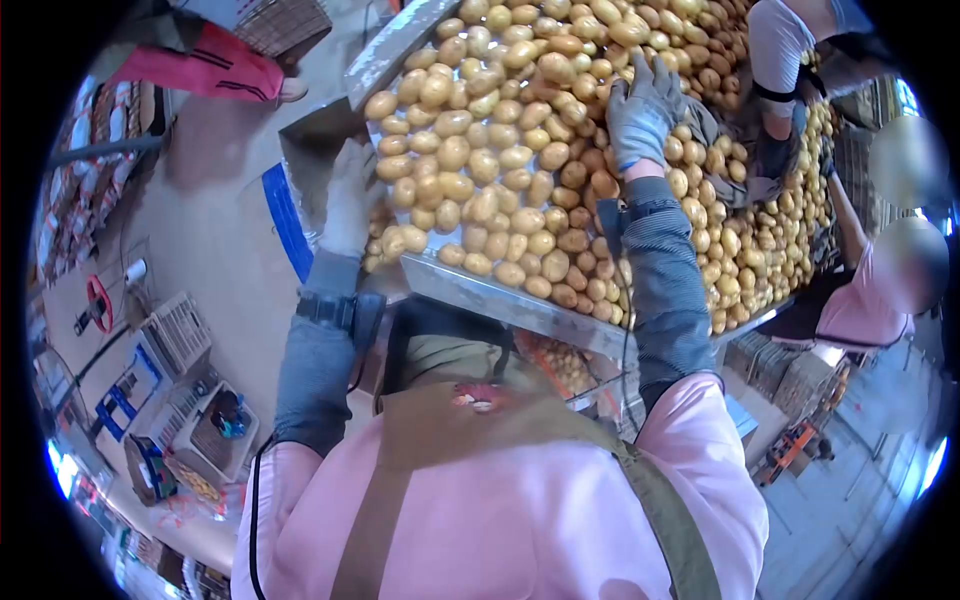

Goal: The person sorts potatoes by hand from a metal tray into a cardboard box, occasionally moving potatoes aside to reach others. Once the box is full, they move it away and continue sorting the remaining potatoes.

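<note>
Close in, at six o'clock, was a brown apron (425, 430) over a pink shirt (470, 520). Just past it ran the metal edge (520, 295) of the table. At ten o'clock the gloved left hand (347, 205) was by the table's side, near a metal box (312, 140); I cannot tell how open its fingers were or if they held anything. Between one and two o'clock the gloved right hand (643, 120) lay over the potatoes (455, 152), its fingers a bit spread, with none seen in its grip. The potatoes filled the table from eleven to three o'clock. A soft, flat hand seemed best, so none got bumped or pushed over the edge. Farther off, at three o'clock, was another person (862, 308); grey crates (178, 335) sat at nearly nine.
</note>
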The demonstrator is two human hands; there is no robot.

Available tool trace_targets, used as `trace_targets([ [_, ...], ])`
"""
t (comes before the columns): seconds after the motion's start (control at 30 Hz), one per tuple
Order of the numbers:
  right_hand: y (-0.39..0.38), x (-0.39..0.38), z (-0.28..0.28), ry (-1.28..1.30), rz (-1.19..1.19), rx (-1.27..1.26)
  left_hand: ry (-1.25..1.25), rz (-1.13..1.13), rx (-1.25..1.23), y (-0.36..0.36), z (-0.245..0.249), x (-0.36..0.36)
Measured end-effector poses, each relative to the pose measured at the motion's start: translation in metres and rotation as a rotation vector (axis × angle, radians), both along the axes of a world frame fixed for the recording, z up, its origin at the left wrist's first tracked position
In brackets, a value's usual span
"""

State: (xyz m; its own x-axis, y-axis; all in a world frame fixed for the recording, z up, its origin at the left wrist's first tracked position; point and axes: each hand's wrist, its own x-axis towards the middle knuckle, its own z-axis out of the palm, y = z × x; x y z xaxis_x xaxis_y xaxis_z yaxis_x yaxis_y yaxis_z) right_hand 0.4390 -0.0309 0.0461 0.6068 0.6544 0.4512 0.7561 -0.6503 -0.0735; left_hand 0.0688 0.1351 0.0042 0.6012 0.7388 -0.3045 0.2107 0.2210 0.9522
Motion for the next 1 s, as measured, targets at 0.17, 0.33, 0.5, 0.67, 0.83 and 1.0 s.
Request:
trace_targets([
  [0.17,0.12,-0.103,-0.002,0.196,0.549,0.001,-0.221,0.252,-0.508,0.026,-0.003,0.035],
  [0.33,0.088,-0.208,-0.02,0.444,0.598,-0.27,0.013,-0.007,-0.058,0.021,-0.037,0.02],
  [0.5,-0.037,-0.257,0.006,0.551,0.585,-0.139,-0.055,0.154,-0.139,-0.026,-0.002,0.012],
  [0.67,-0.037,-0.273,-0.012,0.595,0.598,-0.108,0.306,0.212,-0.05,-0.004,-0.003,0.039],
  [0.83,0.042,-0.224,-0.021,0.823,0.739,-0.094,0.583,0.044,0.215,0.015,-0.007,0.068],
  [1.0,0.116,-0.101,-0.027,0.323,0.391,0.089,0.062,0.3,-0.367,0.022,-0.049,0.037],
])
